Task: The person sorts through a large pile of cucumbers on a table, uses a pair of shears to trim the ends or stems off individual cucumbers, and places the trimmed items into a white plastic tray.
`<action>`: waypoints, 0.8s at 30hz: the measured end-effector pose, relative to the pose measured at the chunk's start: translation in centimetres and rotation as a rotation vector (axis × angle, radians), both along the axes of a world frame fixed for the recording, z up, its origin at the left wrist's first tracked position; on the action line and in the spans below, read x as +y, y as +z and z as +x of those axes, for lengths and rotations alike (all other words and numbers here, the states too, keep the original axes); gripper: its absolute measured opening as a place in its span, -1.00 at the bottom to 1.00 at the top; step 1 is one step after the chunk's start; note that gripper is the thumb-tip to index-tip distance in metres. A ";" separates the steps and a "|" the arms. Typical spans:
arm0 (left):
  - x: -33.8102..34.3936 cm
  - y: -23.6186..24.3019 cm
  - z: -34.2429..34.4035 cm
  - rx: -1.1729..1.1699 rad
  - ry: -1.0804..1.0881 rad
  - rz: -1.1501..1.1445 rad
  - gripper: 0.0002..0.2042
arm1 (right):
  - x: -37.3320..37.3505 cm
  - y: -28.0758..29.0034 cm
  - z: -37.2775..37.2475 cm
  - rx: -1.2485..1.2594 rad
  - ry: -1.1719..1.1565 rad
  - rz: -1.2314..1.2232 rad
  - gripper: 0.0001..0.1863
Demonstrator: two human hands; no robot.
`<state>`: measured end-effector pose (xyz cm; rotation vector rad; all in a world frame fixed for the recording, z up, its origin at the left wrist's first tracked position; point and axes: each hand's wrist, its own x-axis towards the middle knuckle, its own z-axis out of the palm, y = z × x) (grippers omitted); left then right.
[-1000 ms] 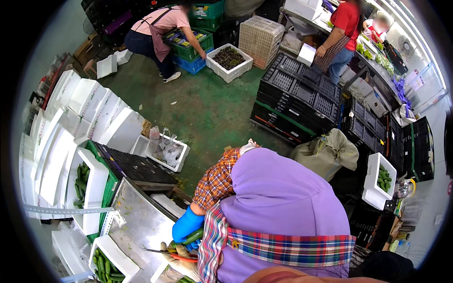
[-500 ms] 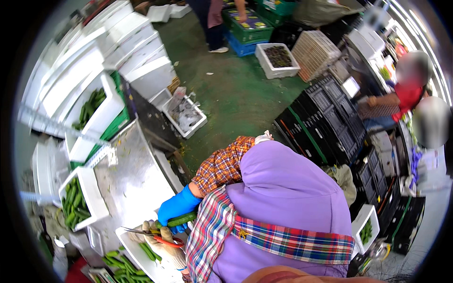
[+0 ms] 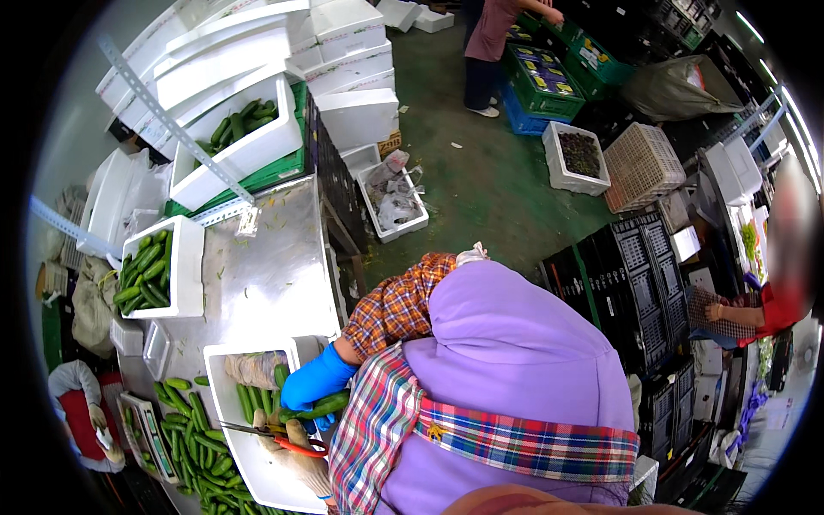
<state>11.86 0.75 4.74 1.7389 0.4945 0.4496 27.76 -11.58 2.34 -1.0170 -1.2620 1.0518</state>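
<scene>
My right hand (image 3: 316, 390), in a blue glove and orange plaid oversleeve, closes around a cucumber (image 3: 333, 403) above a white foam box. Just below it is my left hand (image 3: 300, 468), in a beige knitted glove, closed on scissors with orange handles (image 3: 302, 448). Their blades point left over the box, near the cucumber's end; whether they touch it I cannot tell. Several cucumbers (image 3: 251, 400) lie in the foam box (image 3: 225, 429), beside a beige bundle (image 3: 256, 371) I cannot make out. Loose cucumbers (image 3: 202, 455) are heaped on the table to its left.
The metal table (image 3: 257, 275) bears another foam box of cucumbers (image 3: 187, 266). A further cucumber box (image 3: 225, 172) stands behind, before stacked foam boxes (image 3: 348, 51). Black crates (image 3: 631, 275) rise at right. Co-workers stand at far left (image 3: 77, 412), back and right.
My view has turned, bringing more of the table, the cucumber heap and a co-worker at left into sight. My hands remain together over the box with cucumber and scissors.
</scene>
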 end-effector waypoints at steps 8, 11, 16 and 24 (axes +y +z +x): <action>0.5 1.1 -2.5 -0.054 0.158 -0.076 -0.41 | 3.0 2.5 -0.5 0.362 0.169 -0.211 -0.79; 1.8 -0.9 -4.3 -0.026 0.273 -0.087 -0.34 | 6.3 -0.5 -1.4 0.385 0.252 -0.194 -0.77; 0.8 0.6 -6.0 0.007 0.423 -0.088 -0.41 | 8.1 0.8 -2.5 0.555 0.483 -0.565 -0.72; -2.1 0.3 -11.3 -0.275 0.718 -0.341 -0.36 | 12.0 0.3 -6.3 0.472 0.878 -0.709 -0.35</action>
